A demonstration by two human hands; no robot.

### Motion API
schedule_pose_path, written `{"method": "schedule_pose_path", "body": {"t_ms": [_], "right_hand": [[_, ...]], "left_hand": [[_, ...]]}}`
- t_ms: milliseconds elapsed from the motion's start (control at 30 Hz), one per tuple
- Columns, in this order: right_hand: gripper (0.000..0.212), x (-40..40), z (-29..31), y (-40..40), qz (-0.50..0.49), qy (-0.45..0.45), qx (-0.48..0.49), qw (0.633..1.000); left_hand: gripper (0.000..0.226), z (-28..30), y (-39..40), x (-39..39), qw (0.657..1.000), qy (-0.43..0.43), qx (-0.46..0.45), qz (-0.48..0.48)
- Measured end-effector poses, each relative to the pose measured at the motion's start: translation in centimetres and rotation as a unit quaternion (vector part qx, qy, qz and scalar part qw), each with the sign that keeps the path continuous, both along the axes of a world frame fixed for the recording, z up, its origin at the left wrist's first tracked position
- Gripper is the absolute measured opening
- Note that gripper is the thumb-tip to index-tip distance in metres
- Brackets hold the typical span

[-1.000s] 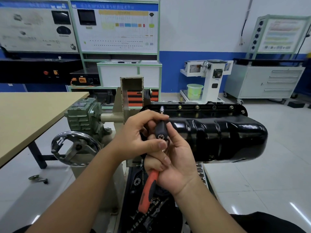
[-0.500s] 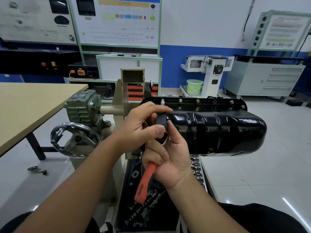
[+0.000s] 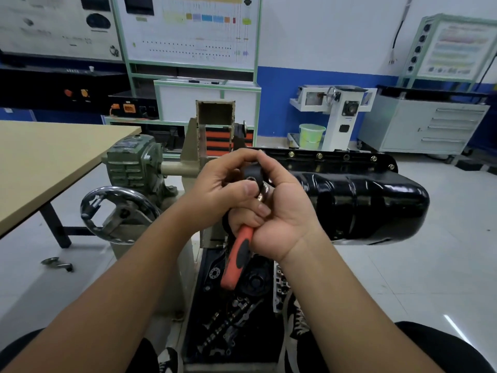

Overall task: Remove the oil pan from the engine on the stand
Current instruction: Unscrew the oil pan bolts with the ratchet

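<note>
At frame centre, my right hand (image 3: 282,214) grips the ratchet (image 3: 238,254); my left hand (image 3: 223,189) pinches its head beside the oil pan (image 3: 357,200).

The engine stand (image 3: 199,146) carries the black oil pan (image 3: 357,200) — small metal parts (image 3: 56,263) lie on the floor (image 3: 403,265).

No writing can be read anywhere. The wall chart (image 3: 188,28) at upper centre carries coloured blocks and rows of fine marks, all too blurred to make out. The display board (image 3: 53,25) at upper left and the poster panel (image 3: 457,49) at upper right are likewise illegible.
</note>
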State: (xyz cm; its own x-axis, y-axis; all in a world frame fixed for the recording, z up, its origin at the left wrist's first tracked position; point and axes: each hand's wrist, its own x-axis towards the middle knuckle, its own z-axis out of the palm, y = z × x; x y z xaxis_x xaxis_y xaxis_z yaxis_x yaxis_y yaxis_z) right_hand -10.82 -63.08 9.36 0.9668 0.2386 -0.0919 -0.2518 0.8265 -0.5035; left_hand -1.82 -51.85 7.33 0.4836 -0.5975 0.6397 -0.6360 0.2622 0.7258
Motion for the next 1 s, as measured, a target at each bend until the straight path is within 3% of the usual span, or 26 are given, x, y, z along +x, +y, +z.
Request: {"method": "schedule_pose_path", "body": {"t_ms": [200, 333, 400, 533, 633, 767, 1000], "right_hand": [[0.036, 1.7, 3.6, -0.1, -0.015, 0.069, -0.136, 0.988], [0.039, 1.2, 2.7, -0.7, 0.002, 0.042, -0.247, 0.968], [0.043, 0.8, 1.8, -0.7, 0.004, 0.031, -0.271, 0.962], [0.046, 0.5, 0.7, -1.0, 0.006, 0.012, -0.201, 0.98], [0.035, 0.2, 0.1, -1.3, 0.012, -0.013, -0.111, 0.994], [0.043, -0.1, -0.3, -1.6, 0.05, -0.043, -0.001, 0.998], [0.034, 0.0, 0.5, -0.8, 0.001, 0.02, -0.095, 0.995]], "left_hand": [[0.039, 0.3, 0.7, 0.5, 0.997, 0.058, -0.046, -0.001], [0.059, 0.0, 0.9, 0.6, 1.0, 0.004, -0.023, 0.017], [0.053, -0.1, 1.0, 0.8, 0.999, -0.019, -0.005, 0.048], [0.047, -0.3, 0.7, 0.6, 0.997, -0.038, 0.002, 0.069], [0.065, -0.3, 0.3, 0.1, 0.997, -0.033, 0.0, 0.068], [0.067, -0.1, 0.1, -0.2, 0.996, -0.049, -0.019, 0.076], [0.083, -0.9, 0.3, 0.3, 0.999, -0.025, 0.009, 0.036]]}}
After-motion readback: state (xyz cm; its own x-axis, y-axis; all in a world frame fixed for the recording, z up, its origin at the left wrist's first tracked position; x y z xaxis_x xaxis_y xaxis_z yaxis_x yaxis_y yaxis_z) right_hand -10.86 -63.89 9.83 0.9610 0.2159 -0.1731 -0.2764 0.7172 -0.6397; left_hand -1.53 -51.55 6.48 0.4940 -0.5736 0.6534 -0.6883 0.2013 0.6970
